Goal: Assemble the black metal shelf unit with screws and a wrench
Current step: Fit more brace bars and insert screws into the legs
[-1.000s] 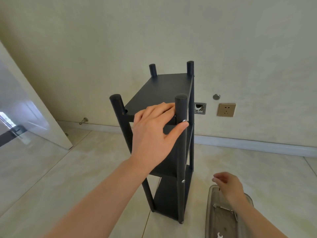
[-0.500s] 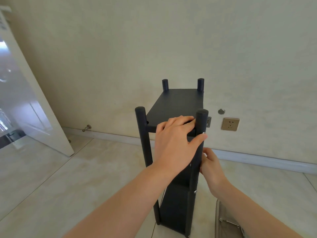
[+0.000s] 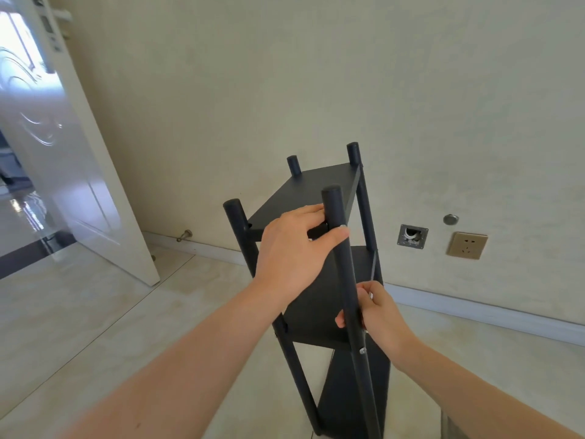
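The right hand (image 3: 376, 315) is low, at 5 o'clock. Its fingers curl round the front right post (image 3: 335, 210) of the black shelf (image 3: 316, 188), just above a small screw (image 3: 362, 350). The left hand (image 3: 291, 251) is higher, at 11 o'clock from the right one, and the two hands are apart. Its fingers lie straight on the top board and its thumb presses across the same post. The shelf stands up on the floor (image 3: 126, 327), close to the wall (image 3: 285, 74). A socket (image 3: 467, 245) is on the wall at 3 o'clock from the shelf. An open door (image 3: 79, 172) is at 9 o'clock.
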Motion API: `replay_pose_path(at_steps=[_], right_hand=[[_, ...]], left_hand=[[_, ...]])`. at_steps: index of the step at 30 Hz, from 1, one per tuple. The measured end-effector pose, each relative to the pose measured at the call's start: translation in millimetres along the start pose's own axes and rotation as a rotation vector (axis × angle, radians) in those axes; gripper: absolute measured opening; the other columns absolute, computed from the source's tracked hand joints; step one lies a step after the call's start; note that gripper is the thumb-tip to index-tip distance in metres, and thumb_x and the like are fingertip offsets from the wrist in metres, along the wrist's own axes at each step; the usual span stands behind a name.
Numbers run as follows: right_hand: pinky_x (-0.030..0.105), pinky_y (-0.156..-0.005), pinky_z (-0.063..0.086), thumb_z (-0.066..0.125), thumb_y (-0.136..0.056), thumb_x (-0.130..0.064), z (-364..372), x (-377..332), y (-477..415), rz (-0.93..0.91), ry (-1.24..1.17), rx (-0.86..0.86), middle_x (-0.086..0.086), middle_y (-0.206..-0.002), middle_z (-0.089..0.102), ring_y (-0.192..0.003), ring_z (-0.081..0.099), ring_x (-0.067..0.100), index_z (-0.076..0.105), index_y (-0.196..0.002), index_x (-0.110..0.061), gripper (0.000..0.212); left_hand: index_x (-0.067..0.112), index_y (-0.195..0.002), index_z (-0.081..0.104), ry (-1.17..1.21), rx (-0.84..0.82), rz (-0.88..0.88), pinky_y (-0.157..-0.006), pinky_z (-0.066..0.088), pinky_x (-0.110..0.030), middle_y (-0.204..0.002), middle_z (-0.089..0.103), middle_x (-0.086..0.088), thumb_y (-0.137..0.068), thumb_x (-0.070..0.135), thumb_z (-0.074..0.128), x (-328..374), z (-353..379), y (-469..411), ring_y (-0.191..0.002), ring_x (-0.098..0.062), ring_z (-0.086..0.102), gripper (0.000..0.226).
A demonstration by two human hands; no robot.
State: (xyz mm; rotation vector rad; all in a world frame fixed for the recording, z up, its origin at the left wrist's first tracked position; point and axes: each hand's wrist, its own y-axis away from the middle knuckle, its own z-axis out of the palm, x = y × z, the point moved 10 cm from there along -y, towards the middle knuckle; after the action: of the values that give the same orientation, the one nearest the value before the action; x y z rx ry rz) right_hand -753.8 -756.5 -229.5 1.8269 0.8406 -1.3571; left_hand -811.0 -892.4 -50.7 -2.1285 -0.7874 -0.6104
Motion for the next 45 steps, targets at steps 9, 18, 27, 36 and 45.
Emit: replay_pose_path(at_steps=[9, 18, 27, 36, 45], right_hand=[[0.009, -0.049, 0.046, 0.029, -0.107, -0.027, 64, -14, -19, -0.088, 0.109, -0.058, 0.008, -0.077, 0.064, -0.050, 0.060, 0.007, 0.042, -0.103, -0.022, 0.014], [0.025, -0.070, 0.059, 0.030, -0.107, -0.027, 115, -39, -40, -0.174, 0.291, -0.262, 0.007, -0.072, 0.063, -0.060, 0.062, 0.017, 0.040, -0.108, -0.018, 0.014], [0.025, -0.059, 0.052, 0.024, -0.108, -0.028, 126, -55, -55, -0.228, 0.409, -0.297, 0.002, -0.056, 0.060, -0.053, 0.055, 0.017, 0.038, -0.098, -0.020, 0.018], [0.028, -0.066, 0.054, 0.030, -0.107, -0.024, 146, -54, -39, -0.327, 0.562, -0.403, 0.010, -0.067, 0.065, -0.058, 0.061, 0.019, 0.040, -0.106, -0.012, 0.016], [0.037, -0.076, 0.057, 0.049, -0.100, -0.008, 188, -26, -5, -0.390, 0.734, -0.500, 0.017, -0.086, 0.066, -0.077, 0.067, 0.032, 0.037, -0.108, -0.012, 0.015]], left_hand=[[0.027, -0.114, 0.071, 0.064, 0.060, -0.146, -0.100, 0.050, -0.036, -0.106, 0.071, 0.014, -0.093, 0.042, 0.062, -64, -51, -5, -0.103, -0.005, 0.064, 0.027], [0.030, -0.110, 0.073, 0.155, 0.144, -0.226, -0.075, 0.039, -0.009, -0.095, 0.071, 0.020, -0.093, 0.038, 0.064, -112, -87, 1, -0.091, 0.007, 0.063, 0.021], [0.044, -0.078, 0.065, 0.246, 0.220, -0.324, -0.054, 0.040, 0.000, -0.069, 0.064, 0.038, -0.091, 0.042, 0.066, -152, -98, 4, -0.069, 0.027, 0.053, 0.013], [0.042, -0.086, 0.076, 0.351, 0.386, -0.568, -0.078, 0.042, -0.020, -0.084, 0.073, 0.023, -0.076, 0.055, 0.073, -207, -112, 79, -0.093, -0.003, 0.066, 0.017], [0.041, -0.081, 0.078, 0.448, 0.441, -0.660, -0.082, 0.039, -0.021, -0.084, 0.075, 0.020, -0.059, 0.054, 0.073, -229, -121, 144, -0.082, 0.008, 0.066, 0.026]])
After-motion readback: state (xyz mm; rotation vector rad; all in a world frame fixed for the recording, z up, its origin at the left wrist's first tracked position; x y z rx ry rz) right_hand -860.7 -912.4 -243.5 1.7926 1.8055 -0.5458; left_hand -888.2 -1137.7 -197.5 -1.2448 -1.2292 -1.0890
